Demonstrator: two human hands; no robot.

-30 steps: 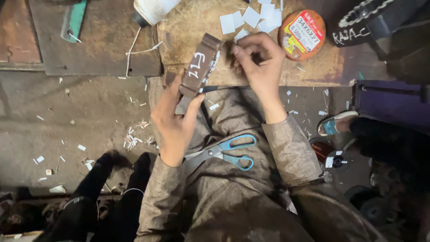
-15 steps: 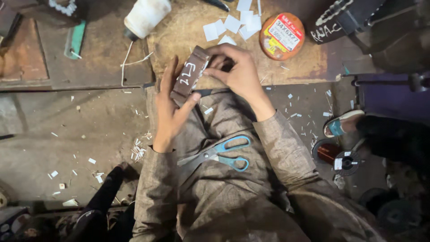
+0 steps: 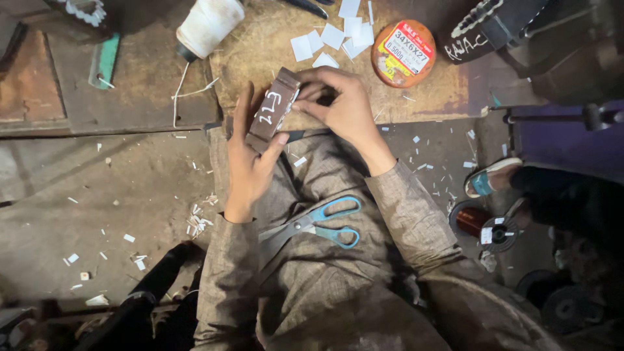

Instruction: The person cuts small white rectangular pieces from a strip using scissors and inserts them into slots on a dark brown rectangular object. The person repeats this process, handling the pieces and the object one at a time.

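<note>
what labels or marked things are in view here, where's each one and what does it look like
Brown block: gripped by the left hand, right hand at its top end; oblong, white handwritten marks on its face.
Round tin: on the wooden board, upper right; orange rim, white and red printed label.
Dark strap: top right edge; black, white handwritten marks.
Small spool: on the floor at right; dark, small white sticker.

A worn wooden board point(image 3: 429, 97) carries white paper squares point(image 3: 335, 36) and a round orange tin point(image 3: 403, 44).
</note>
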